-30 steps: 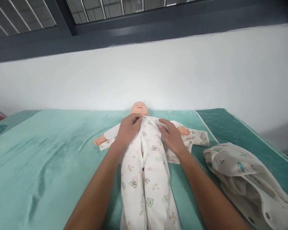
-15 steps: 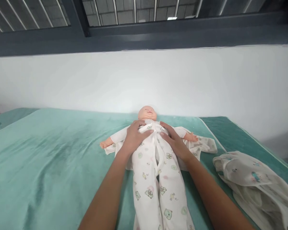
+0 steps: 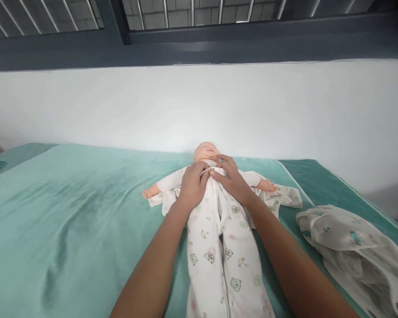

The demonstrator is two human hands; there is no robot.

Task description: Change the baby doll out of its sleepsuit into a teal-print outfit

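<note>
A baby doll (image 3: 206, 151) lies on its back, its head near the wall and its arms spread in white sleeves. Over its body are white baby pants (image 3: 207, 247) printed with bears, legs stretched towards me. My left hand (image 3: 194, 183) is closed on the waistband, thumb and fingers together at the doll's chest. Right beside it my right hand (image 3: 234, 181) pinches the same waistband between thumb and fingers, some fingers raised near the doll's chin. A printed garment (image 3: 290, 196) spreads out under the doll's arms.
A green bedspread (image 3: 79, 221) covers the surface, with a darker band on the right. A crumpled white printed cloth (image 3: 354, 251) lies at the right. Behind stands a white wall (image 3: 119, 110) beneath a dark barred window frame (image 3: 239, 44).
Both hands have moved from lying spread on the pants to the top edge, closer together, with fingers closed on the waistband. The view has shifted slightly.
</note>
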